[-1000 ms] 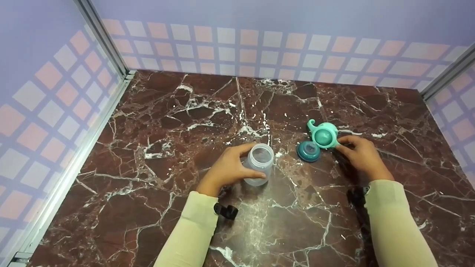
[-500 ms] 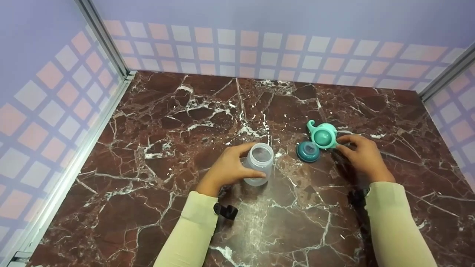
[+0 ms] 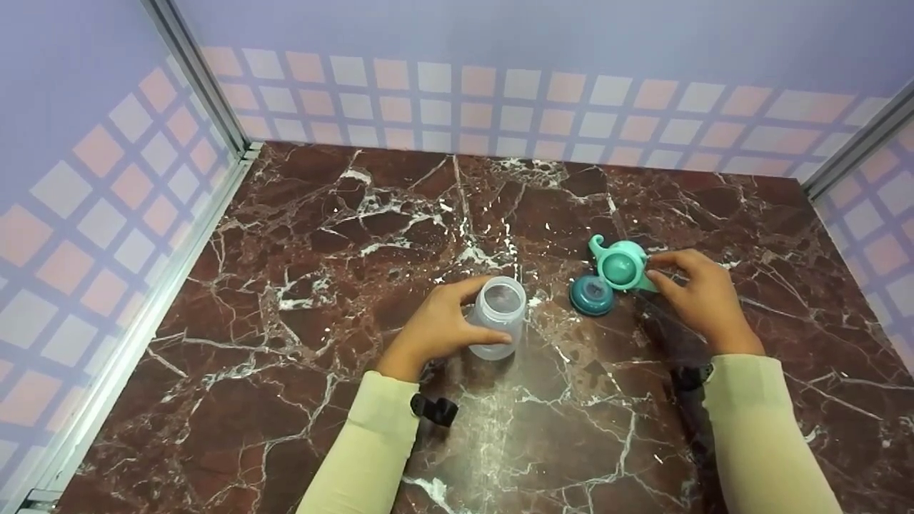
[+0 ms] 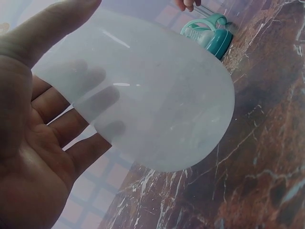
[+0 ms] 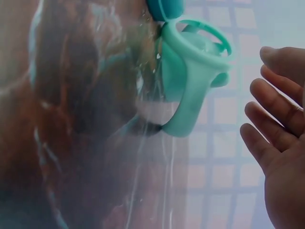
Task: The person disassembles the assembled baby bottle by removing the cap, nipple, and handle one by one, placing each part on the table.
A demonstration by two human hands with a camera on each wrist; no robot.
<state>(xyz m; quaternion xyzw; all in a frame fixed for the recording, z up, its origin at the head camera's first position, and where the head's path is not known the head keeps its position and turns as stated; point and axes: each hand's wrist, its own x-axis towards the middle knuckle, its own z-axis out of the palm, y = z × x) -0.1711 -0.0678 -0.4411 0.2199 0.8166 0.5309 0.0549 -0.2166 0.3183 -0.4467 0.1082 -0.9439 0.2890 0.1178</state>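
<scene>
In the head view my left hand (image 3: pixel 443 325) grips a translucent, open-topped bottle (image 3: pixel 500 328) standing upright on the table. The left wrist view shows the thumb and fingers wrapped round the frosted bottle wall (image 4: pixel 157 95). To its right lies a mint-green two-handled bottle holder (image 3: pixel 646 284), its ring around a rounded green dome (image 3: pixel 620 268). A dark teal cap (image 3: pixel 591 295) sits against its near left side. My right hand (image 3: pixel 696 293) is beside the right handle (image 5: pixel 193 95), fingers loosely bent and holding nothing; a gap separates them in the right wrist view.
Red-brown marbled table (image 3: pixel 343 442) with white veins and specks extends all round. Pale purple panels (image 3: pixel 500 28) with pink and white squares wall off the back and sides. A metal rail (image 3: pixel 136 335) runs along the left edge. Black straps (image 3: pixel 435 410) show at the wrists.
My right fingers have come off the green holder's right handle and drawn slightly up. The holder has shifted a little to the left. The left hand keeps the bottle in place.
</scene>
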